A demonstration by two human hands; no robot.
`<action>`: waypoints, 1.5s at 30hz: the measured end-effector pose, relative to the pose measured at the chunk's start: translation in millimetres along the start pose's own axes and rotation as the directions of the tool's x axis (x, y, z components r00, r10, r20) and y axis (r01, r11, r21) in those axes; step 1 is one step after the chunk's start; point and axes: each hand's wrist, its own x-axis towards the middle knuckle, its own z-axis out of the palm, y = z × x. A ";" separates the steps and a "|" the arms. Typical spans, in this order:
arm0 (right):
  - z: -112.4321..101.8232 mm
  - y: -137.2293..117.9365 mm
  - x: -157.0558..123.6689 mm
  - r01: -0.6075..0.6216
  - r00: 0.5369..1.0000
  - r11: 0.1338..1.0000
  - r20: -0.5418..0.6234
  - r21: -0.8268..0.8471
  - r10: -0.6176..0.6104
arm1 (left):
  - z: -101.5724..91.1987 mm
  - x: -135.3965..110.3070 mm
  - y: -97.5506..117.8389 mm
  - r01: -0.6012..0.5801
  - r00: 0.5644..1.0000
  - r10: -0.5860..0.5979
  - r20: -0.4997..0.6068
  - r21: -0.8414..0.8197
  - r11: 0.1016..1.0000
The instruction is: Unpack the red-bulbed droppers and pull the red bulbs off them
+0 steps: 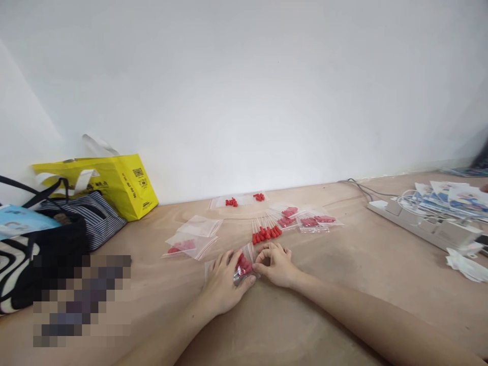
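Observation:
A small clear zip bag (244, 269) with several red pieces inside lies on the table under my hands. My left hand (224, 284) rests over its left side, its fingers and thumb curved around the red pieces and holding the bag. At the right edge of the bag, my right hand (276, 265) has thumb and index finger pinched together on the plastic. Just beyond my hands, several thin pale sticks with red ends (267, 234) lie side by side, red ends toward me.
Flat zip bags (194, 231) lie to the left, some over red pieces. More filled bags (314, 221) are to the right, with loose red pieces (232, 202) behind. A yellow bag (129, 185) stands far left; a power strip (412, 223) with cables lies right.

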 end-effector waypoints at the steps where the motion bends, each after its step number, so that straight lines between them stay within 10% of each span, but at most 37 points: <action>1: -0.4 -1.0 -0.1 -0.003 1.000 1.000 0.007 -0.002 0.003 | -2.2 2.6 -1.4 -0.001 1.000 0.001 0.011 -0.008 1.000; 11: -3.4 -3.9 -1.0 0.012 0.990 0.993 0.138 0.119 -0.029 | -16.1 47.9 -9.4 -0.312 0.934 0.327 0.142 -0.119 0.943; 22: -0.5 -2.8 -0.7 0.043 0.998 0.975 0.025 0.216 -0.050 | -19.1 49.3 -0.1 -0.388 0.892 0.410 0.192 -0.142 0.911; 32: -6.3 8.0 2.2 0.141 0.990 0.984 -0.026 0.112 -0.139 | -2.6 50.8 -15.6 -0.548 0.836 0.541 -0.090 -0.077 0.833; 45: -9.7 11.5 6.7 0.590 0.805 0.788 0.045 -0.179 -0.592 | -4.2 45.3 -16.3 -0.476 0.879 0.470 -0.075 -0.155 0.866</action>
